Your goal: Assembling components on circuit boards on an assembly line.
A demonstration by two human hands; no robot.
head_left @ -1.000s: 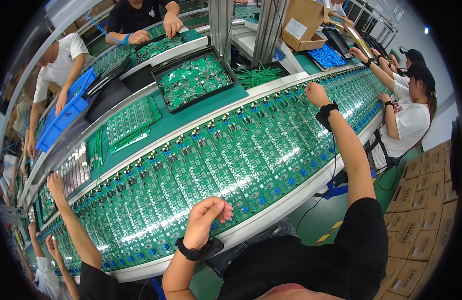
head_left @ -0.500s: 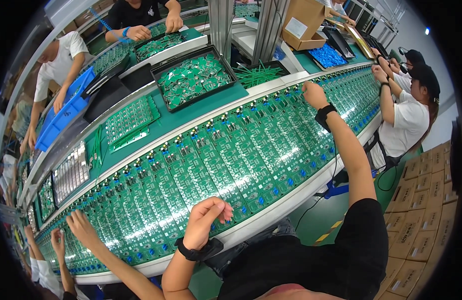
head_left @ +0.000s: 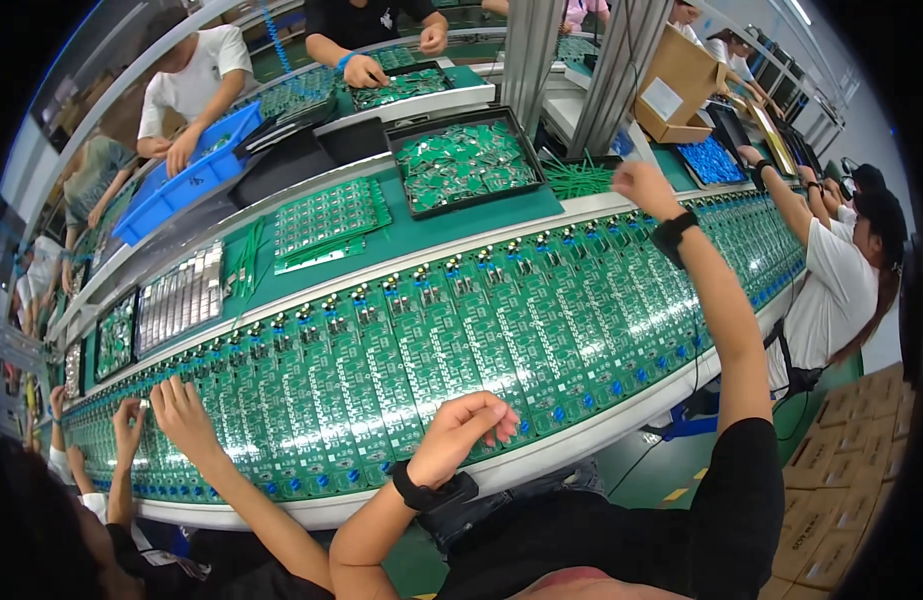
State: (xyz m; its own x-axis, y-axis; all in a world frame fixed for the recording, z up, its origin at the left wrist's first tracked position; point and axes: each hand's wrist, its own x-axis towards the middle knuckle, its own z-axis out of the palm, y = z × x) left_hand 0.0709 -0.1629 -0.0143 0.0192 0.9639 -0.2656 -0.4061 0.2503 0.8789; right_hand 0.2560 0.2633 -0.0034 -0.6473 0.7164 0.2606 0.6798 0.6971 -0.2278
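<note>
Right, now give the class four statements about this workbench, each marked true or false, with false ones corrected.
1. The left hand and right hand each wear a black wristband. True.
2. The left hand is at the far edge of the green circuit boards. False: it is at the near edge.
3. A blue bin stands left of the large black tray. True.
4. The large black tray holds blue pieces. False: it holds small green boards.

I counted one long row of circuit boards (head_left: 381,370) mid-frame, two black wristbands (head_left: 673,236) on me, one blue bin (head_left: 203,176) upper left, one open carton (head_left: 686,75) upper right.
</note>
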